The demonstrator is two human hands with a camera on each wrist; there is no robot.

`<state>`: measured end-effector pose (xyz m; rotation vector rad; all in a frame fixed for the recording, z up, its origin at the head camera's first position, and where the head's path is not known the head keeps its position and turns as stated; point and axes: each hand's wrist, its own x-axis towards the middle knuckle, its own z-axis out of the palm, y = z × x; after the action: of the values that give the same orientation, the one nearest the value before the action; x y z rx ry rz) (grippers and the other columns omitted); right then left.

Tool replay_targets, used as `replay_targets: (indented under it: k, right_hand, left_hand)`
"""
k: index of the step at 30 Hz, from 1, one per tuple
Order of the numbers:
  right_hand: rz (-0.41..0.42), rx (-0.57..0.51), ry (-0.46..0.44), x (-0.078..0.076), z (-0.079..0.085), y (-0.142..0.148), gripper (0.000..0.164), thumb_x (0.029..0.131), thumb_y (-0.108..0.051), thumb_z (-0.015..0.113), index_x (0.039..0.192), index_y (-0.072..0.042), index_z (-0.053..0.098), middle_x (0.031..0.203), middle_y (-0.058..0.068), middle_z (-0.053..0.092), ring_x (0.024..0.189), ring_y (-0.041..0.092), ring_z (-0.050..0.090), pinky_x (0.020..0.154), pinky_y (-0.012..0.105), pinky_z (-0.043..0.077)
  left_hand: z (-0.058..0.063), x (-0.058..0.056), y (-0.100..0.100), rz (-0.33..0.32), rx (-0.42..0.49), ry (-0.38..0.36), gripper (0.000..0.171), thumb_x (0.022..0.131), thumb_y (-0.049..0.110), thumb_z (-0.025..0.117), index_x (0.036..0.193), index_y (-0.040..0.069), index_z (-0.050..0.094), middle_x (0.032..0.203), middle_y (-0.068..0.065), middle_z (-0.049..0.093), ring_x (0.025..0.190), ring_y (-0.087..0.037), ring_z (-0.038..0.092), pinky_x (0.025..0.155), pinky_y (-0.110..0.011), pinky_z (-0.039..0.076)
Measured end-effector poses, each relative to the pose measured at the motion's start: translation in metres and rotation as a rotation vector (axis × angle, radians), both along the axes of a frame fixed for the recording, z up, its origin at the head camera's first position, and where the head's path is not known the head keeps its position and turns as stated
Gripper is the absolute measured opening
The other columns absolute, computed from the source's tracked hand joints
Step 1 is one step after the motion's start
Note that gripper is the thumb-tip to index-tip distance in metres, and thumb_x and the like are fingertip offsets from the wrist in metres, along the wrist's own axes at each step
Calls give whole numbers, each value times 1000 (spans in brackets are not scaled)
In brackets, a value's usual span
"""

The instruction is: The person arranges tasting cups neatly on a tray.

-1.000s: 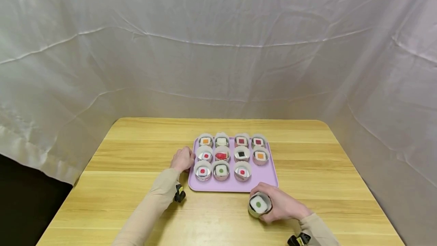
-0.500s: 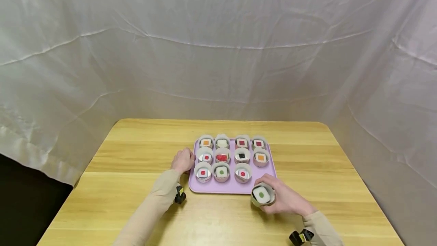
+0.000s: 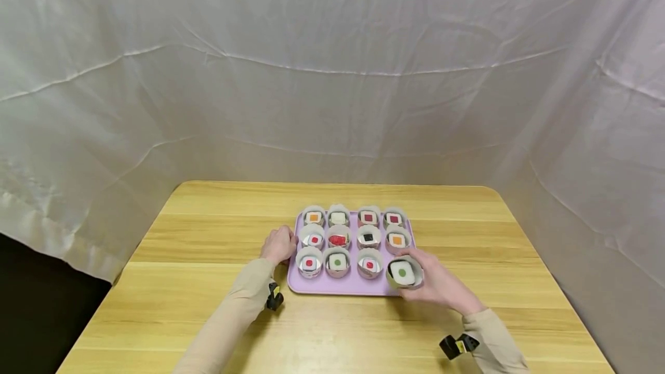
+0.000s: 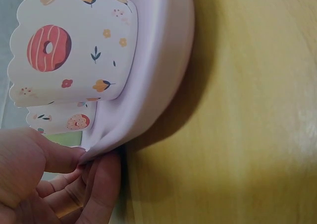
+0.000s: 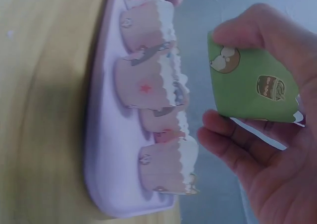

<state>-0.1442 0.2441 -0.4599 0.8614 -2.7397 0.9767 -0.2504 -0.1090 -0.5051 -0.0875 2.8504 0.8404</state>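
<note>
My left hand (image 3: 279, 244) is at the left edge of a lilac tray (image 3: 337, 288). In the left wrist view its thumb and fingers pinch the tray's rim (image 4: 161, 80). My right hand (image 3: 436, 281) grips a green paper baking cup (image 5: 247, 87) around its sides. Inside this cup sits a white square sushi roll (image 3: 402, 273) with a green centre. The held cup is raised above the tray's near right corner, its opening tilted towards the head camera. Several paper cups stand in rows on the tray, each with a sushi piece, including a cup with a red-centred roll (image 3: 369, 265) left of it.
A light wooden table (image 3: 208, 316) carries the tray. Pale cloth (image 3: 332, 103) hangs behind and at both sides. Directly beyond the held cup stands a cup with an orange-centred roll (image 3: 397, 240). A dark area (image 3: 36, 310) lies left of the table.
My right hand has carried the green cup forward and slightly right, from in front of the tray to above its near right corner. My left hand stays at the tray's edge.
</note>
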Motion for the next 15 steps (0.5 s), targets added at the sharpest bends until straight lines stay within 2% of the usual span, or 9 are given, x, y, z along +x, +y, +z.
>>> replay_targets:
  k: [8,15]
  right_hand:
    - [-57,-16,68,-8,11,2,60,65,-11,90,117,-8,61,110,6,70,97,17,66,83,31,57]
    - [-132,-6,49,-10,11,5,58,68,-12,89,119,-6,62,110,7,71,98,22,68,84,33,57]
  left_hand:
    - [0,1,0,0,1,-4,18,100,20,57,96,5,65,88,-12,68,80,-26,64,70,-38,53]
    - [-1,1,-1,-1,1,1,18,100,21,58,95,5,64,86,-12,67,79,-26,64,69,-37,52]
